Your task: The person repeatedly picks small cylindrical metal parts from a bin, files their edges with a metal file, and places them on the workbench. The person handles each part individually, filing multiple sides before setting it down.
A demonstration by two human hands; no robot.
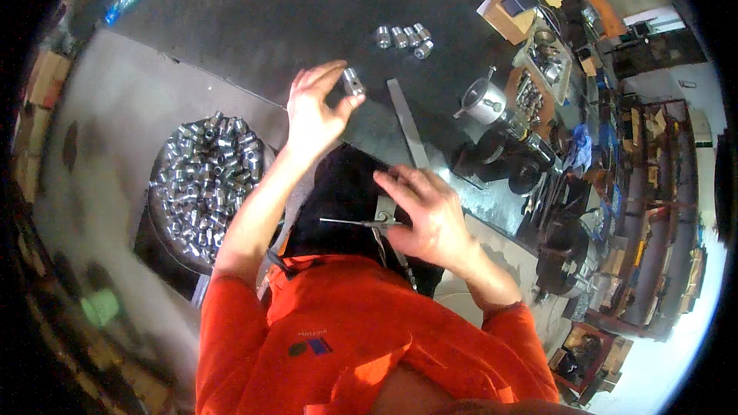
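My left hand (319,106) is raised over the near edge of the dark bench. A short shiny metal cylinder (352,81) with a hole in its side is pinched between its fingers and thumb. At the bench edge, my right hand (430,211) has its fingers apart, with a wide gap between forefinger and thumb. A thin metal rod-like tool (346,221) points left from beside the right thumb; no firm grip on it shows. Just beyond the right fingers lies a long flat metal bar (406,121), its near end close to them.
Left of my legs, a round container (156,215) is heaped with similar metal cylinders. Several more cylinders (403,38) stand and lie on the dark bench top (254,23). To the right are a ring-topped metal fixture (483,100), a cardboard box (507,17) and parts trays (547,61).
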